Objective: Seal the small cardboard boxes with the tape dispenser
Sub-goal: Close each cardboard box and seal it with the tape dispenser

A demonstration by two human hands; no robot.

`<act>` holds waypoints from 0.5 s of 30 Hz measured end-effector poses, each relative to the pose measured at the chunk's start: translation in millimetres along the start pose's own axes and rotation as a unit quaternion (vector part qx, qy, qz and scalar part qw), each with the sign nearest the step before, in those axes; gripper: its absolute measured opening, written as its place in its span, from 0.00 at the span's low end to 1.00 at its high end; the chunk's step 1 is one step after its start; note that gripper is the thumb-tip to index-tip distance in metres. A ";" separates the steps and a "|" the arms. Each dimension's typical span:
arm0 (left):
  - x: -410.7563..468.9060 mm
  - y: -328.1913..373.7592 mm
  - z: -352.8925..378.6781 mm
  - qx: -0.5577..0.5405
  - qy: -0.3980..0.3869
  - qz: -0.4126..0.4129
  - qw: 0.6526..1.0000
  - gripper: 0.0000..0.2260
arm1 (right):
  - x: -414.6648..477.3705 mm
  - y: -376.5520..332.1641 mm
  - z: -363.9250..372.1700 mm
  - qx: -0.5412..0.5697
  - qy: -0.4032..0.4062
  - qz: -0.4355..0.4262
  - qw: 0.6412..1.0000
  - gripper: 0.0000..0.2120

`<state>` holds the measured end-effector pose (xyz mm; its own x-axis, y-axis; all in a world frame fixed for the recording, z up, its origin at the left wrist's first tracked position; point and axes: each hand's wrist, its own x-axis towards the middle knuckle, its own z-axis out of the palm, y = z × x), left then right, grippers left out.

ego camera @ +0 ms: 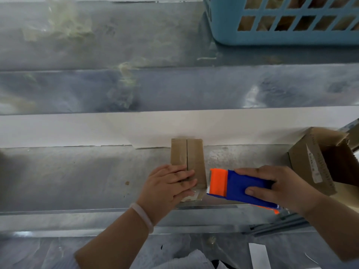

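The small brown cardboard box (194, 156) lies on the grey metal table (77, 171), its two top flaps closed and meeting in a seam that runs along its length. Its far end sits against a white strip (77, 129) that crosses the table.

The left hand (169, 183), with a pale bracelet (142, 216) on the wrist, lies flat on the near end of the box. Its grip is apart, the fingers straight and pressing on the flaps.

Just right of the box, the right hand (275, 185) has its grip clamped round the blue body of the blue and orange plastic tape dispenser (239, 188). The dispenser's orange head is at the box's near right corner.

Further right of the box stands a larger open cardboard carton (314, 158) with a label on its side. Well beyond the box, to the right, is a light blue plastic lattice basket (272, 35).
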<state>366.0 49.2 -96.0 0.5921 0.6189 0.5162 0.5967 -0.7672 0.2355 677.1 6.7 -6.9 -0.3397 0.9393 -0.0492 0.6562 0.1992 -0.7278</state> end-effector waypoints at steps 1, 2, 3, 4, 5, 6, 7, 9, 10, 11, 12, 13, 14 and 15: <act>0.4 0.7 -1.7 0.000 0.005 -0.002 1.000 0.12 | -0.5 -3.1 -2.9 -0.026 -0.001 -0.005 1.000 0.20; 0.2 1.1 -3.3 -0.001 0.006 -0.006 1.000 0.12 | -2.1 -4.0 -5.7 -0.050 -0.007 -0.002 0.999 0.20; -0.1 1.2 -4.5 0.000 0.010 -0.008 1.000 0.12 | -4.4 -1.8 -9.2 -0.054 -0.009 0.005 0.999 0.21; -0.6 1.0 -5.3 0.000 0.012 -0.010 1.000 0.12 | -7.8 1.1 -13.1 -0.044 -0.010 0.015 0.999 0.22; -1.0 0.9 -5.6 -0.001 0.012 -0.011 1.000 0.13 | -11.5 3.5 -16.9 -0.031 -0.007 0.024 0.999 0.22; -0.3 1.1 -5.6 -0.001 0.008 -0.013 1.000 0.13 | -13.9 7.2 -20.3 -0.026 -0.003 0.027 0.999 0.23; 0.7 1.3 -5.1 0.000 0.004 -0.013 1.000 0.13 | -16.2 9.9 -22.9 -0.019 -0.002 0.028 0.999 0.23; 1.8 1.2 -3.7 -0.001 -0.006 -0.014 1.000 0.12 | -18.1 11.5 -26.9 -0.023 -0.007 0.022 0.999 0.24; 1.8 0.8 -3.7 -0.004 -0.009 -0.016 1.000 0.12 | -18.5 11.2 -28.1 -0.026 -0.009 0.020 0.999 0.24; 1.3 0.1 -3.8 -0.005 -0.010 -0.017 1.000 0.12 | -18.5 11.9 -29.1 -0.025 -0.009 0.026 0.999 0.24; 0.8 -0.3 -4.1 -0.004 -0.012 -0.017 1.000 0.12 | -18.4 13.7 -29.5 -0.030 -0.012 0.033 0.999 0.24; 0.6 -0.4 -4.5 -0.003 -0.013 -0.017 1.000 0.12 | -17.4 14.0 -28.7 -0.048 -0.015 0.034 0.998 0.23; 1.0 0.0 -4.9 -0.003 -0.012 -0.017 1.000 0.12 | -15.4 13.6 -27.3 -0.081 -0.024 0.035 0.996 0.22; 1.5 0.5 -4.9 -0.004 -0.009 -0.018 1.000 0.12 | -13.2 11.6 -24.7 -0.120 -0.031 0.037 0.992 0.20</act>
<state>364.6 49.0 -91.1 0.5802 0.6485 0.4927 0.6127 -0.7461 0.2606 705.9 3.5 2.2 -0.3207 0.9362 -0.1439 0.8197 0.1982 -0.5374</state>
